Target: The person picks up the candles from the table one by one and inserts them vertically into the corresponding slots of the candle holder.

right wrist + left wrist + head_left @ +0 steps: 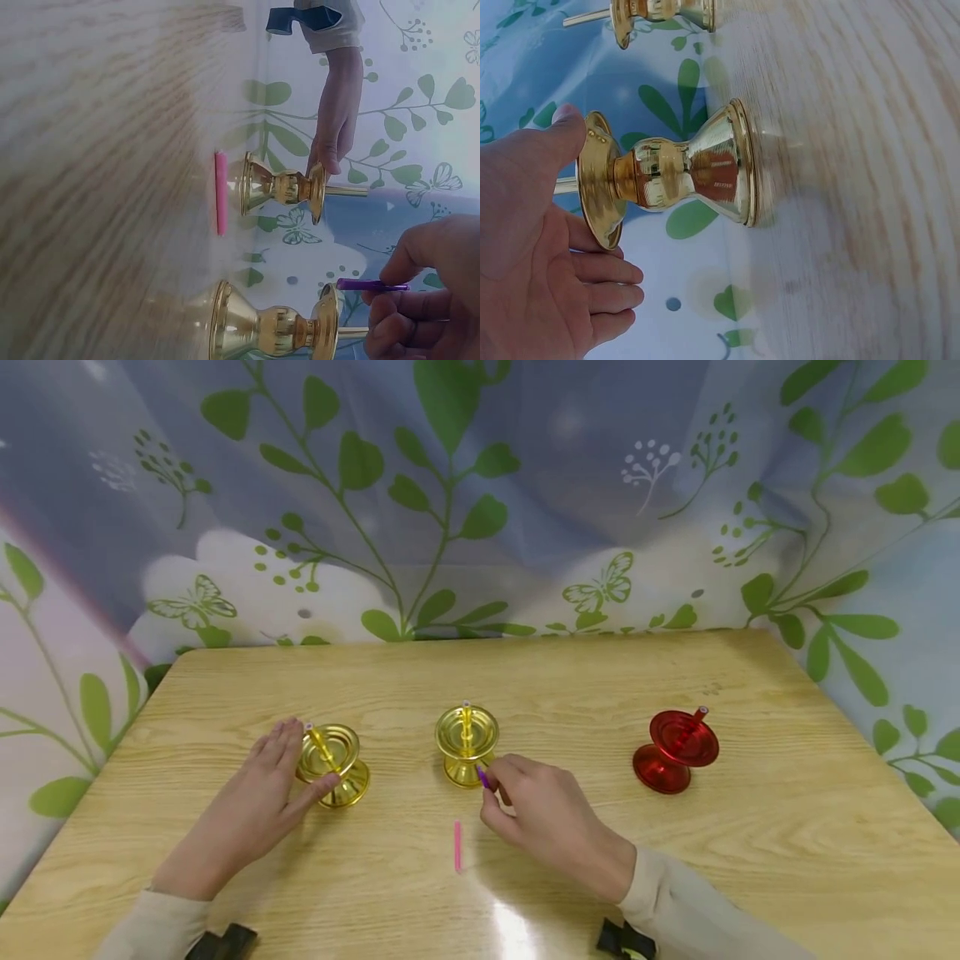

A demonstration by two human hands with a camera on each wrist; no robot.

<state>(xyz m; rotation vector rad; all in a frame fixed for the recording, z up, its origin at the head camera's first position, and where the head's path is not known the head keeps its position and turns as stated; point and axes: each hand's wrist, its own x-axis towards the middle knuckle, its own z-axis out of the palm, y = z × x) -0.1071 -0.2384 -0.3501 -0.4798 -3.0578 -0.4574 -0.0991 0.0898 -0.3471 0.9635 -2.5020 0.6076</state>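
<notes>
At the left, my left hand (251,802) spans the dish of a gold candle holder (347,787), its fingers nearly straight. The thumb touches the dish rim in the left wrist view, while the other fingers lie along the far side. My right hand (551,814) pinches a short, thin purple stick (360,285) between thumb and forefinger. It is beside the dish of the middle gold candle holder (467,731), which has a gold rod standing at its centre. A thin pink stick (457,846) lies on the table between the hands.
A red candle holder (675,752) with a red central rod stands at the right. The wooden table (390,677) ends at a leaf-patterned curtain (525,527) behind. Black straps (626,937) are on both sleeves.
</notes>
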